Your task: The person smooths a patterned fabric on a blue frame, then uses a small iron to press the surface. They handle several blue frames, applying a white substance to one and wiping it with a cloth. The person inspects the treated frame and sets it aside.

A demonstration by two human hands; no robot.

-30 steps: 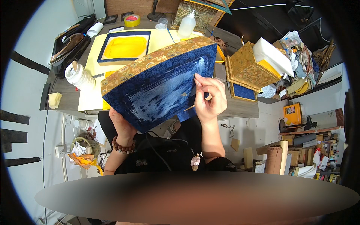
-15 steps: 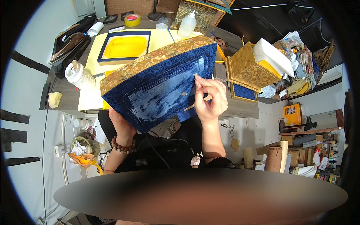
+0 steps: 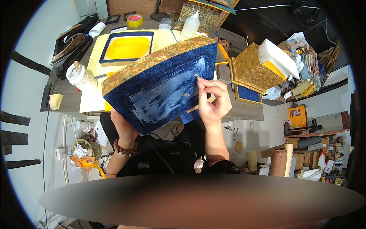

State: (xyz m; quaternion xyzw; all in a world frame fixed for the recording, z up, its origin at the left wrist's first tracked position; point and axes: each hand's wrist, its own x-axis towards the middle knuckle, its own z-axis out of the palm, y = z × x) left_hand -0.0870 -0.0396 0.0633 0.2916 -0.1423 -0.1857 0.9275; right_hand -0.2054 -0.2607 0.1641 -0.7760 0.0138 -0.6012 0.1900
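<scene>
I hold up a large box lid (image 3: 160, 87) covered in dark blue patterned fabric, with a gold brocade band along its upper edge. Whitish glue streaks shine across its blue face. My left hand (image 3: 124, 128), a bead bracelet at the wrist, grips the lid from below and behind. My right hand (image 3: 213, 101) pinches a small brush (image 3: 197, 77) whose tip touches the blue face near its right side; a wooden handle sticks out under the palm.
On the desk behind lie a yellow tray with a blue rim (image 3: 127, 47), a white glue bottle (image 3: 190, 24), a yellow tape roll (image 3: 135, 20), a white jar (image 3: 80, 76) and gold brocade boxes (image 3: 253, 70). Cluttered shelves stand to the right.
My right hand has shifted slightly up along the lid's right side with the brush. The lid and left hand stay about where they were.
</scene>
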